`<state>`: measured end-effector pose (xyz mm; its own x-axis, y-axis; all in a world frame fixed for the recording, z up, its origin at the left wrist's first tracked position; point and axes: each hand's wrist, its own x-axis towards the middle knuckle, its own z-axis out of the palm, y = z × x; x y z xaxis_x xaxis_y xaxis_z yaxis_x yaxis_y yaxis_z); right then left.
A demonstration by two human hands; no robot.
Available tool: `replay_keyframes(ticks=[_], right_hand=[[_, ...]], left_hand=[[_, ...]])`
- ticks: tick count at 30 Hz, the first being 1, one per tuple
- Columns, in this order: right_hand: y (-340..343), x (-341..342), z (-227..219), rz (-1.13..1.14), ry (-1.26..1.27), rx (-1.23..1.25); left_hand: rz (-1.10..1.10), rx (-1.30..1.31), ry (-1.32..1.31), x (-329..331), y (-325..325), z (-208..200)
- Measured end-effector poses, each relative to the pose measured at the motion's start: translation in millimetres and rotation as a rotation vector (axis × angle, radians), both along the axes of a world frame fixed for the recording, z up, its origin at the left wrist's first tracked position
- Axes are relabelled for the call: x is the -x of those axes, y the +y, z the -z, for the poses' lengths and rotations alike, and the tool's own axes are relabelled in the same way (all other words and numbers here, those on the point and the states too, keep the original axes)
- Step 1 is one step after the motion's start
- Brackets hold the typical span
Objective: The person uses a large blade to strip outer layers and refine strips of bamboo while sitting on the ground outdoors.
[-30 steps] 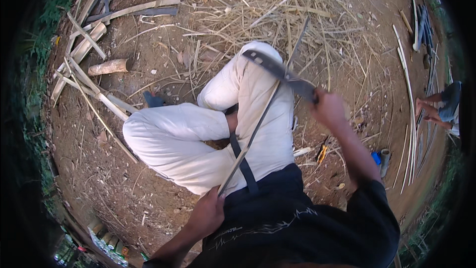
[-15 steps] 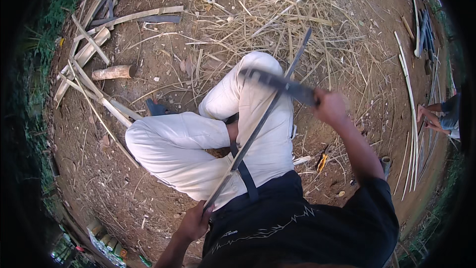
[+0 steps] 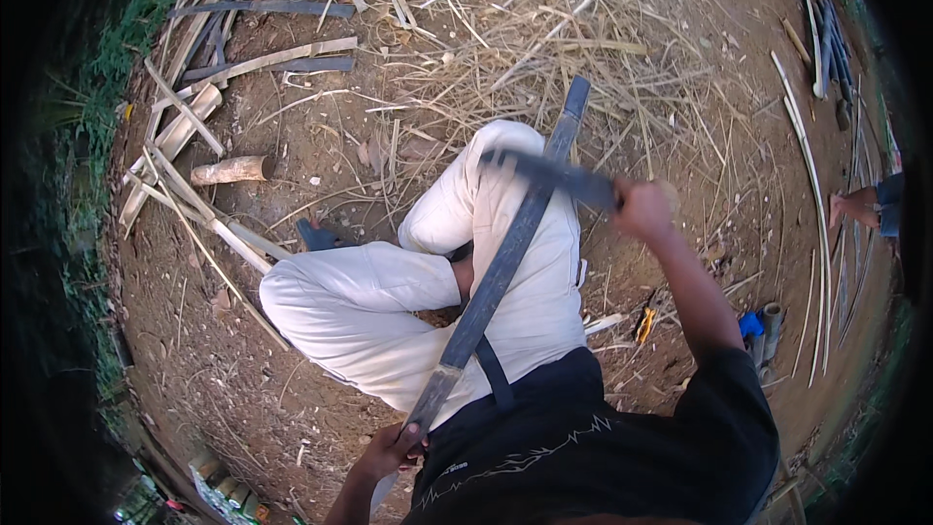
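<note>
My left hand (image 3: 391,451) is closed around the lower end of a long dark bamboo strip (image 3: 493,287). This strip slants up across my lap and right thigh, its broad dark outer face showing and a pale node ring low down. In my right hand (image 3: 645,210) is the handle of a machete (image 3: 583,183). Its wide dark blade, smeared by motion, points left and crosses over the upper part of the strip. Whether the blade touches the strip, I cannot tell.
Pale shavings (image 3: 573,58) litter the ground ahead. Split bamboo pieces (image 3: 190,122) and a short log (image 3: 229,170) lie left. By my right side are a yellow-orange tool (image 3: 645,324) and a blue object (image 3: 750,324). A person's leg (image 3: 860,206) shows far right.
The bamboo strip has rolled from its narrow edge to its broad dark face. My right hand keeps its hold on the machete, with the blade still across the strip.
</note>
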<state>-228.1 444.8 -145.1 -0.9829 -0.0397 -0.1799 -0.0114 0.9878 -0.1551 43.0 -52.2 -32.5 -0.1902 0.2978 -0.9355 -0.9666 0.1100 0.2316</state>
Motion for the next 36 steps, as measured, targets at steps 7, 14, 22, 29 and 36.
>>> replay_keyframes(ticks=[7,14,22,29,36], right_hand=[[6,8,-12,0.062,0.06,0.074],[21,29,6,0.322,0.07,0.219],[50,33,49,0.46,0.217,0.283],[39,26,-25,0.615,-0.017,0.803],[52,45,-17,0.631,-0.3,1.095]], left_hand=[[-0.022,0.0,0.008,-2,-9,1],[-0.023,-0.007,0.007,2,-4,5],[-0.011,-0.062,-0.055,6,-16,12],[0.013,0.098,-0.011,5,-42,27],[0.16,0.396,0.316,16,-49,44]])
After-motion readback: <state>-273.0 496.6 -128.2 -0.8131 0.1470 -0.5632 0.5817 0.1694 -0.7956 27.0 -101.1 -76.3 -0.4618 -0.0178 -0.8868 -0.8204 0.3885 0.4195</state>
